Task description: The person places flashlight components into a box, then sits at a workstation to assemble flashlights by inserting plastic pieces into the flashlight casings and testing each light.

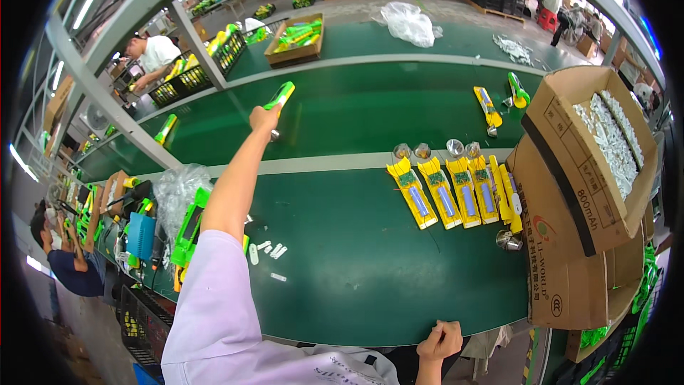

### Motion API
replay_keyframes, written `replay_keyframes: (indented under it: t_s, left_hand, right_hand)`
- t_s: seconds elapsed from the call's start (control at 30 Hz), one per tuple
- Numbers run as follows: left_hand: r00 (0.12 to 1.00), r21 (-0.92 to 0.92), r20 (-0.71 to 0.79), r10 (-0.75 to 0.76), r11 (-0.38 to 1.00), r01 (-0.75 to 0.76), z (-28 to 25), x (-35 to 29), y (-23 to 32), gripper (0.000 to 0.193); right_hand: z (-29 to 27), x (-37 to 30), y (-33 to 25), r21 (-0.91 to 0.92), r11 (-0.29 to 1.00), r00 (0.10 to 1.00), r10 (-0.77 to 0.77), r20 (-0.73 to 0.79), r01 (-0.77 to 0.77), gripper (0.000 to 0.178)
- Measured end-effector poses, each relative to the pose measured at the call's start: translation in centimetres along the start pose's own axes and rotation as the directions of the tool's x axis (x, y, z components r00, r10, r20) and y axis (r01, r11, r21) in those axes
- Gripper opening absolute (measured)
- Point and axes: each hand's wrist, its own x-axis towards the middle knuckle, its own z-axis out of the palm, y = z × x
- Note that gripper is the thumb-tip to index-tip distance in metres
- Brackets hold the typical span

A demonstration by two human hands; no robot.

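My left hand (263, 120) reaches far forward over the green conveyor belt, its fingers closed on a green and pale flashlight body (282, 95). A shiny reflector cup (275, 135) shows just below that hand. Curled into a fist, my right hand (439, 340) sits at the table's near edge, with nothing visible in it. Several opened yellow flashlight housings (465, 196) lie in a row on the green table (370, 257), with blue batteries and small circuit boards inside. Reflector cups (454, 147) stand at their far ends.
Cartons (570, 207) are stacked at the right, the top one filled with white parts (609, 146). Small white pieces (274, 249), a green frame (189, 228) and a plastic bag (179, 196) lie left. More flashlights (165, 130) rest on the belt. Co-workers (153, 57) sit left.
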Motion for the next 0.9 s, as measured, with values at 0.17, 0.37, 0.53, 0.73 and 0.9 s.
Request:
replay_keyframes:
  t_s: [0.17, 0.37, 0.53, 0.73, 0.9]
  left_hand:
    - [0.992, 0.239, 0.029, 0.120, 0.963, -0.123, 2.7, 0.6, 2.4, 0.063]
    - [0.960, 0.489, 0.167, 0.224, 0.827, -0.278, 2.0, 0.3, 3.4, 0.066]
    - [0.962, 0.597, 0.209, 0.175, 0.757, -0.267, 2.7, -1.6, 5.1, 0.080]
    - [0.908, 0.437, 0.142, 0.393, 0.798, -0.414, 8.3, -4.7, 12.6, 0.065]
    - [0.794, 0.049, 0.375, 0.478, 0.846, -0.532, 22.5, -14.7, 21.2, 0.065]
  right_hand:
    - [0.2, 0.2, 0.4, -0.013, 1.000, 1.000, 0.017, -0.025, -0.017, 0.010]
    - [0.4, 0.3, 0.4, -0.015, 1.000, 1.000, 0.015, -0.001, -0.015, 0.006]
    - [0.2, 0.3, 0.6, -0.036, 0.999, 1.000, 0.027, -0.016, -0.028, 0.002]
    - [0.4, 1.3, -0.1, -0.091, 0.995, 0.999, -0.023, 0.046, 0.027, 0.004]
    - [0.1, 1.0, 0.5, -0.113, 0.992, 0.995, -0.042, 0.092, 0.053, 0.002]
